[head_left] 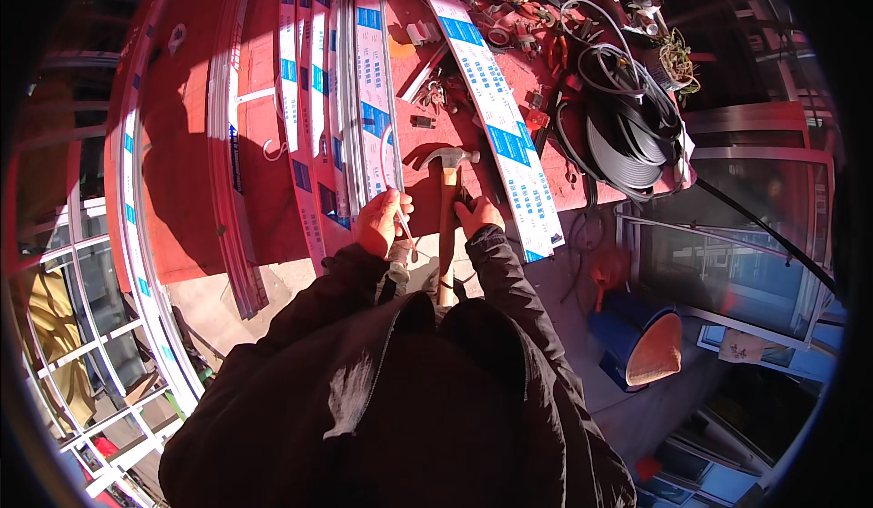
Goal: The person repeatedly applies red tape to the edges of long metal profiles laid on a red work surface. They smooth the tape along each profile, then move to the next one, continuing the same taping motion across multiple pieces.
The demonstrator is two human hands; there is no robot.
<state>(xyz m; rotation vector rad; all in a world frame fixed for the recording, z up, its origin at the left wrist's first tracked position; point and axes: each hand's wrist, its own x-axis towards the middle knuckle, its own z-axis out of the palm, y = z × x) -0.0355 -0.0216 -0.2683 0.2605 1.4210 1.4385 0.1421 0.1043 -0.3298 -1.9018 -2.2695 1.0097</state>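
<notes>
My left hand (377, 224) is closed at the table's front edge, its thumb and fingers pinching a slender, light-coloured rod (406, 231) that points down toward me. Just to the right, a claw hammer (448, 201) has its metal head over the red table (264, 149) and its wooden handle reaching past the edge. Right beside that handle is my right hand (480, 216), fingers curled around something small and dark that I cannot make out. Long film-wrapped profiles (371, 80) lie left of the hammer, and a wide white-and-blue one (496, 112) lies to its right.
A coil of black strip (627, 140) sits at the table's right end, below scattered hardware and tools. On the floor to the right stand a blue bucket-like container (623, 331) and framed glass panels (727, 244). Another long profile (136, 226) runs along the left side.
</notes>
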